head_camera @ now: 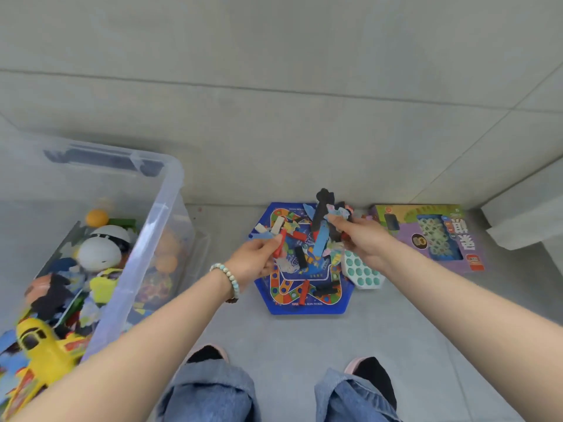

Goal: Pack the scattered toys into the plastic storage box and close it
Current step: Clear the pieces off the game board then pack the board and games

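A blue hexagonal game board [307,307] lies on the floor ahead of me, strewn with several small coloured toy pieces [300,257]. My left hand [254,258] grips a few of them, among them a red stick, over the board's left edge. Over the board's upper right, my right hand [359,239] holds a bunch of pieces, black and blue ones sticking up. The clear plastic storage box [158,208] stands open at the left, holding a yellow toy plane [42,345], white and orange balls and other toys. No lid is in view.
A white and teal pop-bubble toy [361,271] lies against the board's right edge. A purple and green boxed game [432,236] sits further right by the wall. A white ledge [527,214] juts out at far right. My knees and feet are below.
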